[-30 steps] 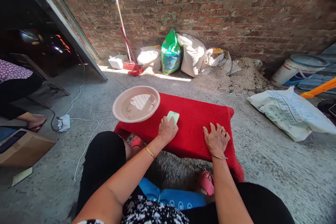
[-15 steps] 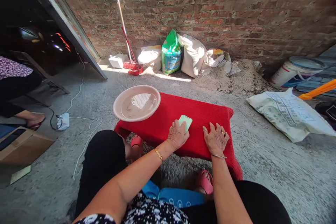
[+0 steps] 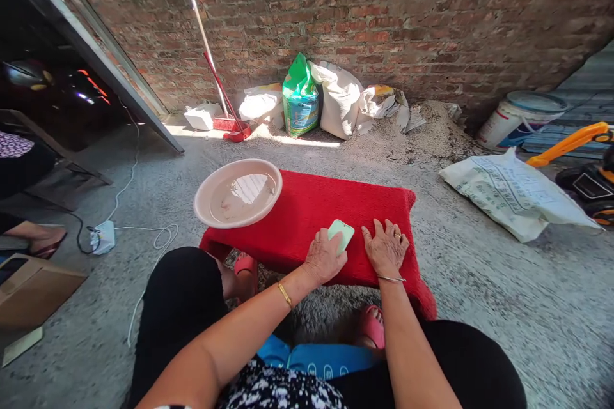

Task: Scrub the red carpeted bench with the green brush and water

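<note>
My left hand [image 3: 326, 255] is closed around a pale green scrubbing brush [image 3: 341, 233], a flat block with rounded corners and a small hole near its far end. Its underside is hidden against a thick red cloth [image 3: 307, 204]. The cloth is spread over a low bench or table, draping down its sides. To the right of the brush, my right hand [image 3: 386, 246] lies flat on the cloth with fingers spread, holding nothing. A pale pink basin [image 3: 204, 204] of water rests at the left end of the cloth.
Sacks [image 3: 338, 102], a red broom and dustpan [image 3: 235, 124] and a bucket [image 3: 520, 118] line the brick wall. On the right lies a white woven bag [image 3: 513, 192] by an orange-handled machine [image 3: 568, 144]. At left are a power strip [image 3: 103, 236], a cardboard box [image 3: 38, 284] and a seated person's leg.
The brush has slid over the cloth toward me and closer to my right hand. My right hand keeps its place on the cloth. The view has turned slightly right.
</note>
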{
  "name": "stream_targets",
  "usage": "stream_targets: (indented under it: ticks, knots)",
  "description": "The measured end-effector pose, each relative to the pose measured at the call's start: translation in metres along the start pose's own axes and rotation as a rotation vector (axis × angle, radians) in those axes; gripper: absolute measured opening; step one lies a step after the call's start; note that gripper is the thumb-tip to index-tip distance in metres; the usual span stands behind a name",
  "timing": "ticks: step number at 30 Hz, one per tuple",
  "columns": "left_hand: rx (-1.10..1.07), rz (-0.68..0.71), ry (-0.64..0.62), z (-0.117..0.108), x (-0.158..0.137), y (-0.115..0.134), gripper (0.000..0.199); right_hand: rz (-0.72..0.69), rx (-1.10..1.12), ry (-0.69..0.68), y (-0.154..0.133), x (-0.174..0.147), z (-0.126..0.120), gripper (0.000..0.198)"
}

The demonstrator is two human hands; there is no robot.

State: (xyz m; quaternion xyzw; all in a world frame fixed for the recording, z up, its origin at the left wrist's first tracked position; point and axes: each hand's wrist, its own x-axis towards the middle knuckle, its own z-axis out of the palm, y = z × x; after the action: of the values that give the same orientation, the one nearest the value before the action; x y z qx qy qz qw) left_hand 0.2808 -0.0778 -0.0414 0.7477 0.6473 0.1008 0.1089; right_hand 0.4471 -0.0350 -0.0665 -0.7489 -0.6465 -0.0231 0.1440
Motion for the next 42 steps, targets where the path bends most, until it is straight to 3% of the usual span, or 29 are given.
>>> stream_targets:
  ticks: [2, 6, 9, 14, 17, 19, 23, 25, 27, 29, 31, 35, 37, 40, 42]
  knots:
    - [-0.037, -0.038, 0.021, -0.006, 0.021, -0.002, 0.047, 0.005, -0.001, 0.002, 0.0, 0.0, 0.0, 0.053]
    - [0.006, -0.273, 0.071, -0.023, 0.07, -0.015, 0.043, 0.003, 0.011, 0.011, 0.0, 0.001, 0.002, 0.052]
    - [0.038, -0.346, 0.073, -0.02, 0.095, -0.007, 0.041, 0.0, 0.026, 0.023, -0.001, 0.001, 0.004, 0.051]
    - [0.038, -0.185, 0.026, 0.0, 0.105, 0.039, 0.044, -0.009, 0.005, 0.039, 0.001, 0.0, 0.006, 0.047]
    - [-0.037, -0.122, -0.065, -0.005, 0.113, 0.045, 0.043, -0.017, -0.001, 0.036, 0.002, 0.0, 0.007, 0.047]
    - [-0.072, -0.19, -0.033, -0.018, 0.123, 0.031, 0.042, -0.009, 0.008, 0.046, 0.002, 0.0, 0.008, 0.047]
    - [-0.062, -0.423, 0.119, -0.047, 0.143, -0.023, 0.044, -0.002, 0.036, 0.053, 0.0, 0.001, 0.008, 0.048]
    - [-0.046, -0.508, 0.141, -0.055, 0.152, -0.045, 0.044, -0.003, 0.039, 0.048, -0.001, 0.001, 0.007, 0.048]
    - [-0.042, -0.559, 0.142, -0.053, 0.158, -0.051, 0.043, -0.005, 0.034, 0.049, -0.001, 0.001, 0.006, 0.048]
    - [-0.048, -0.562, 0.136, -0.042, 0.161, -0.038, 0.041, -0.009, 0.027, 0.055, 0.0, 0.0, 0.005, 0.048]
    - [-0.06, -0.508, 0.121, -0.026, 0.16, -0.01, 0.04, -0.014, 0.017, 0.062, 0.0, 0.0, 0.004, 0.048]
    - [-0.1, -0.193, -0.038, 0.001, 0.154, 0.054, 0.044, -0.026, 0.0, 0.059, 0.002, -0.001, 0.004, 0.047]
    - [-0.127, -0.112, -0.103, 0.003, 0.156, 0.065, 0.045, -0.03, -0.006, 0.051, 0.002, -0.001, 0.004, 0.048]
    - [-0.132, -0.192, -0.081, -0.012, 0.165, 0.039, 0.044, -0.025, -0.001, 0.063, 0.002, 0.0, 0.005, 0.047]
    - [-0.119, -0.405, 0.043, -0.028, 0.173, 0.001, 0.04, -0.025, 0.01, 0.079, 0.002, 0.0, 0.006, 0.047]
